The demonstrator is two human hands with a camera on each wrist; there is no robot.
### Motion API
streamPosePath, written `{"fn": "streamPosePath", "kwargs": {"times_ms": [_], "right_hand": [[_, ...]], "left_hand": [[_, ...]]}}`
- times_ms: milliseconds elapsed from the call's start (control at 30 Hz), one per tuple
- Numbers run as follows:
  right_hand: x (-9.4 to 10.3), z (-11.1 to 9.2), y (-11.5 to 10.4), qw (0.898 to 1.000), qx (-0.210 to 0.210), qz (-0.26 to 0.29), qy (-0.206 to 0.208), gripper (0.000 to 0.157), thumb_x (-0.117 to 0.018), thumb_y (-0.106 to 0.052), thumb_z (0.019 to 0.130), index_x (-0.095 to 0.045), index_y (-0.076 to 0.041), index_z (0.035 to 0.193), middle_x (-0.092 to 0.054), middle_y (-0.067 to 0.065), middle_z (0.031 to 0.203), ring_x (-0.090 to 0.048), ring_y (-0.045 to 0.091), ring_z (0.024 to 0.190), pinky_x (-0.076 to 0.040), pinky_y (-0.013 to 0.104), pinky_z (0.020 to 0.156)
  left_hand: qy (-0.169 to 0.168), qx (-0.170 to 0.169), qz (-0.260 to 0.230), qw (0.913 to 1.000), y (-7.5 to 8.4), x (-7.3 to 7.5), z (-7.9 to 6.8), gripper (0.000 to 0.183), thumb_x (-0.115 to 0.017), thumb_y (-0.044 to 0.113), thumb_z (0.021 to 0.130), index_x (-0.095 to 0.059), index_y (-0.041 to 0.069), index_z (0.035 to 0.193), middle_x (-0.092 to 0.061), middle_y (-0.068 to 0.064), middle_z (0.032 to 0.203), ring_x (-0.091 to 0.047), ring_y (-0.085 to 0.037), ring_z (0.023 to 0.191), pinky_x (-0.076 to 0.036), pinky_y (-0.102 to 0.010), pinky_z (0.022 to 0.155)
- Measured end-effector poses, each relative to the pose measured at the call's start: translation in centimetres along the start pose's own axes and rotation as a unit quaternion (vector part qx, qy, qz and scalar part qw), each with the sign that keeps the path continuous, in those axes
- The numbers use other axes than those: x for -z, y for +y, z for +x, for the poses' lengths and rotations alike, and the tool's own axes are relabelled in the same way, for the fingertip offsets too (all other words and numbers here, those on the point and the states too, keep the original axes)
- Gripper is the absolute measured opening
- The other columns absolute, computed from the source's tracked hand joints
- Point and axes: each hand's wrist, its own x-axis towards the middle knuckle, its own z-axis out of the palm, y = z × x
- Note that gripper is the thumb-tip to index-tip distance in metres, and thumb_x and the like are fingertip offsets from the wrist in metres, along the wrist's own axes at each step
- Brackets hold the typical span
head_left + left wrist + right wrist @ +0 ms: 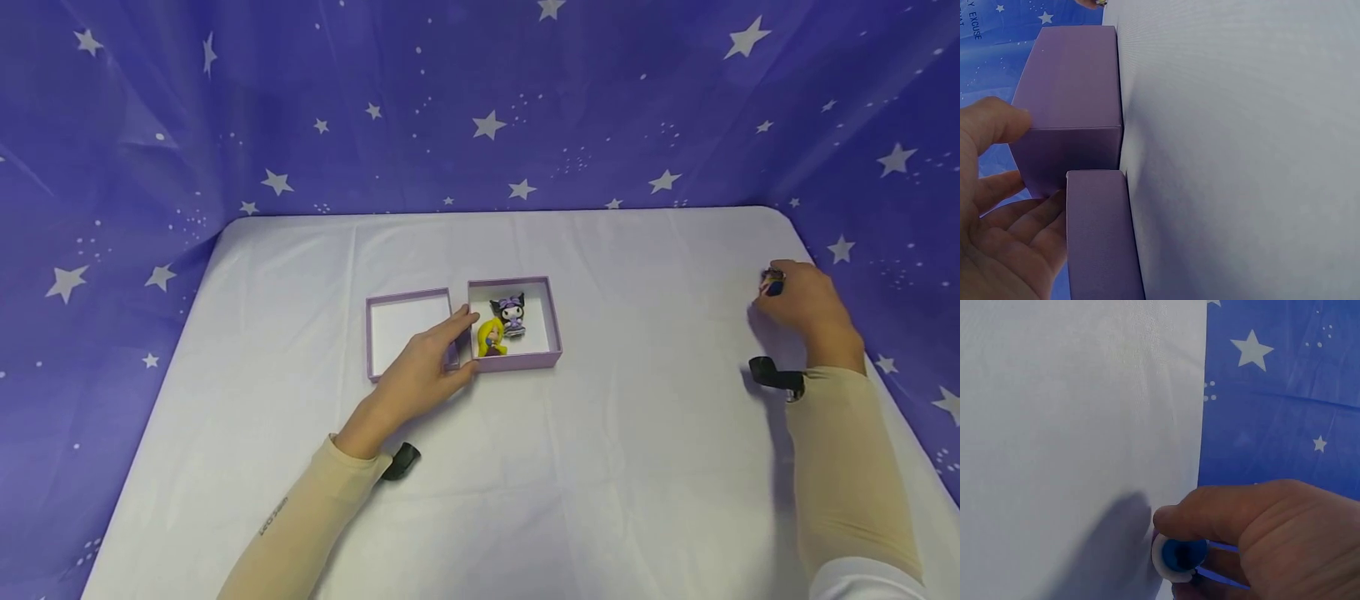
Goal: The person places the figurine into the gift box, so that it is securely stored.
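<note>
My left hand (423, 371) rests against the near left corner of a lilac box (517, 362), fingers reaching to its left rim and thumb at the front corner. Inside the box lie a figurine with a black-eared hood (512, 313) and a yellow-haired figurine (491, 337). Close up in the left wrist view, my thumb touches the top edge of the box (1075, 75). By the right edge of the table, my right hand (813, 304) pinches a small dark figurine (771, 283). Its round white and blue underside shows in the right wrist view, partly hidden by fingers.
Left of the box, a shallow lilac lid (405, 293) lies with its white inside up, partly under my left hand. White cloth (637, 450) covers the table. Blue star-printed curtains (487, 83) rise behind it and along both sides.
</note>
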Motion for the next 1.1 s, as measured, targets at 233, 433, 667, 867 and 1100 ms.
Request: {"fn": "streamPosePath", "kwargs": {"times_ms": [233, 433, 667, 867, 1100], "right_hand": [[0.5, -0.1, 0.2, 1.000, 0.018, -0.008, -0.008, 0.058, -0.058, -0.011, 0.087, -0.040, 0.008, 0.139, -0.042, 0.040, 0.128, -0.042, 0.055, 0.106, -0.032, 0.074, 0.090], [0.3, 0.3, 0.1, 0.999, 0.043, -0.015, 0.026, 0.046, -0.062, -0.007, 0.086, -0.051, 0.008, 0.128, -0.046, 0.040, 0.122, -0.043, 0.056, 0.107, -0.034, 0.071, 0.090], [-0.2, 0.2, -0.9, 0.997, 0.062, -0.004, 0.047, 0.043, -0.068, -0.012, 0.085, -0.057, 0.008, 0.122, -0.050, 0.036, 0.118, -0.045, 0.052, 0.109, -0.034, 0.067, 0.091], [-0.3, 0.0, -3.4, 0.994, 0.086, 0.013, 0.073, 0.042, -0.069, -0.014, 0.085, -0.060, 0.006, 0.120, -0.054, 0.029, 0.109, -0.052, 0.042, 0.094, -0.042, 0.056, 0.078], [0.3, -0.6, -7.5, 0.985, 0.139, -0.009, 0.100, 0.043, -0.074, -0.012, 0.082, -0.062, 0.004, 0.120, -0.055, 0.023, 0.105, -0.054, 0.035, 0.088, -0.042, 0.050, 0.074]], "left_hand": [[-0.001, 0.005, 0.001, 1.0000, 0.1, 0.1, 0.1, 0.066, -0.072, 0.020, 0.088, -0.044, 0.005, 0.145, -0.039, -0.018, 0.150, -0.040, -0.027, 0.136, -0.033, -0.038, 0.111], [0.000, 0.009, 0.000, 1.0000, 0.1, 0.1, 0.1, 0.065, -0.073, 0.019, 0.087, -0.044, 0.005, 0.145, -0.039, -0.018, 0.150, -0.040, -0.027, 0.136, -0.033, -0.037, 0.111], [-0.005, 0.010, 0.001, 0.9999, 0.1, 0.0, 0.2, 0.065, -0.072, 0.019, 0.088, -0.044, 0.005, 0.145, -0.039, -0.018, 0.150, -0.040, -0.027, 0.136, -0.033, -0.038, 0.111], [-0.006, 0.011, 0.001, 0.9999, 0.2, 0.1, 0.1, 0.065, -0.072, 0.021, 0.088, -0.044, 0.006, 0.145, -0.037, -0.016, 0.151, -0.040, -0.028, 0.136, -0.034, -0.039, 0.111], [-0.002, 0.009, 0.003, 1.0000, 0.1, 0.0, 0.1, 0.065, -0.072, 0.021, 0.088, -0.044, 0.005, 0.145, -0.038, -0.016, 0.151, -0.041, -0.028, 0.135, -0.034, -0.039, 0.111]]}}
